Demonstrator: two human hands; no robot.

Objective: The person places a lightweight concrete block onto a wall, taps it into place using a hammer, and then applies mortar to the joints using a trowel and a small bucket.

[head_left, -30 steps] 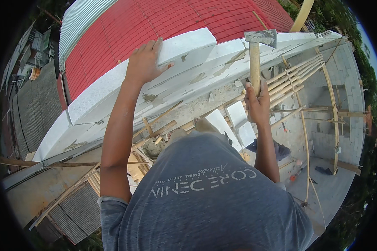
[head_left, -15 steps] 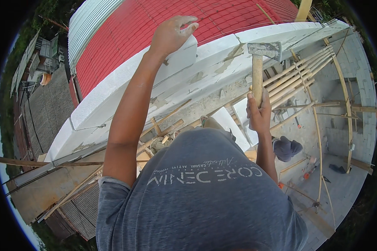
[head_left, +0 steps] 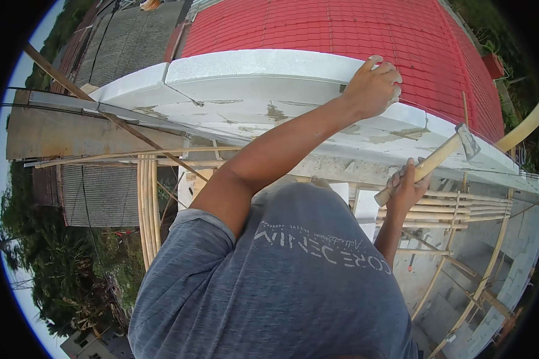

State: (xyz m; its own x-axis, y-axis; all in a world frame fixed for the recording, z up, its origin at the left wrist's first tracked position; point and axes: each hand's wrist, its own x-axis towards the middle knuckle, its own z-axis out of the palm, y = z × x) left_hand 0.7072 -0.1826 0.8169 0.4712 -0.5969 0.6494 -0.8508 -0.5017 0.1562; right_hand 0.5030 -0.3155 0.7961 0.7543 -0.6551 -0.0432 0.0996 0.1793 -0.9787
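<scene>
My left hand [head_left: 374,88] is curled over the top edge of the white block wall [head_left: 251,64], its dusty fingers gripping a block there. Grey mortar patches [head_left: 275,112] mark the wall's face below it. Lower to the right, my right hand [head_left: 408,186] holds a hammer [head_left: 438,154] by its pale wooden handle. The hammer is tilted, its broad grey metal head up to the right, in front of the wall.
A red tiled roof [head_left: 317,27] lies beyond the wall. Bamboo scaffold poles [head_left: 485,212] run below it on the right, near white blocks [head_left: 365,206]. A long timber pole [head_left: 66,78] and grey corrugated roofs [head_left: 102,194] are at the left, with trees around.
The view has turned, showing more on the left. My left hand has shifted right along the wall top and down onto it. The hammer has gone from upright to slanted rightward.
</scene>
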